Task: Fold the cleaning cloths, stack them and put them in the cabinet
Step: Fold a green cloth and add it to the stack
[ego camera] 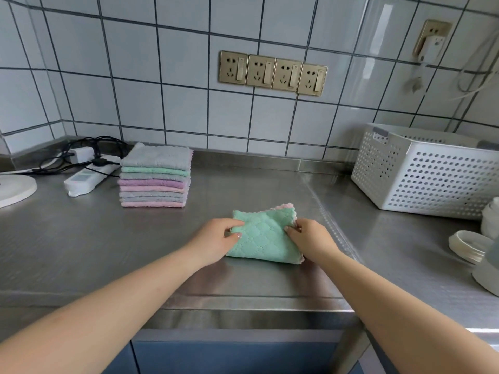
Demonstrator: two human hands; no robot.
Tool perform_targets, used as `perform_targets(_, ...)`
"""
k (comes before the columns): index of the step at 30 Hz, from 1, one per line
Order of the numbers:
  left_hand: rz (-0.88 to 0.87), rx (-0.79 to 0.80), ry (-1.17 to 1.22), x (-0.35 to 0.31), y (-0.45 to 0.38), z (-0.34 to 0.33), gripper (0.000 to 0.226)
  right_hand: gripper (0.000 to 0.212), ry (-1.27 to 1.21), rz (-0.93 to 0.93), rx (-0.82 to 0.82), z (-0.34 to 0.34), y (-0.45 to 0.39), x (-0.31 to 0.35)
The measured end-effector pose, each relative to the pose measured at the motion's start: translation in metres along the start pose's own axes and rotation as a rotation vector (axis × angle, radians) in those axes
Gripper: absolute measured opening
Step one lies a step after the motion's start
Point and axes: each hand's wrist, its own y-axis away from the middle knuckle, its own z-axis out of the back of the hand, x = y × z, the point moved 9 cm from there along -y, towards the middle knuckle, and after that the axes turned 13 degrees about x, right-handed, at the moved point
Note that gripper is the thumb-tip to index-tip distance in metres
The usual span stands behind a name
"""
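Green cloth lies folded on the bench, center, straight ahead at 12 o'clock from the person's body. A pink layer peeks out along its far and right edges, so either a two-sided cloth or a second one under it; cannot tell which.

Left hand sits at the cloth's 9 o'clock edge, thumb on top and fingers curled at the edge, grip pinching the left side. Right hand at 3 o'clock, fingertips pressed onto the right edge, grip pinching that edge too. Holding both sides looks meant to keep the fold square and flat, likely also ready to lift without it flopping open.

Stack of folded cloths stands at 10 o'clock from the green cloth, well apart, near the wall: grey, green, purple, pink layers, edges lined up. Probably kept there to leave the working spot free while within reach.

White perforated basket at 2 o'clock, contents not visible. Power strip and cables just left of the stack.

Judged step: finishing this fold; next would be carrying it onto the stack. Cabinet stage not begun.
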Motion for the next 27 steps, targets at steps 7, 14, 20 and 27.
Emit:
perform_targets(7, 0.085, -0.040, -0.107, 0.009, -0.009, 0.001, 0.038, 0.036, 0.116, -0.014, 0.015, -0.005, -0.019, 0.004)
perform_targets(14, 0.138, 0.003, -0.222, 0.011, -0.022, -0.003, 0.039, 0.032, 0.134, -0.045, 0.009, -0.006, -0.030, -0.003)
perform_targets(20, 0.131, -0.077, -0.436, 0.002, -0.026, 0.011, 0.036, 0.038, 0.106, -0.124, -0.111, 0.014, -0.028, -0.011)
perform_targets(27, 0.003, 0.056, -0.601, -0.032, -0.053, -0.025, 0.048, 0.042, 0.368, 0.273, -0.080, -0.024, -0.020, 0.075)
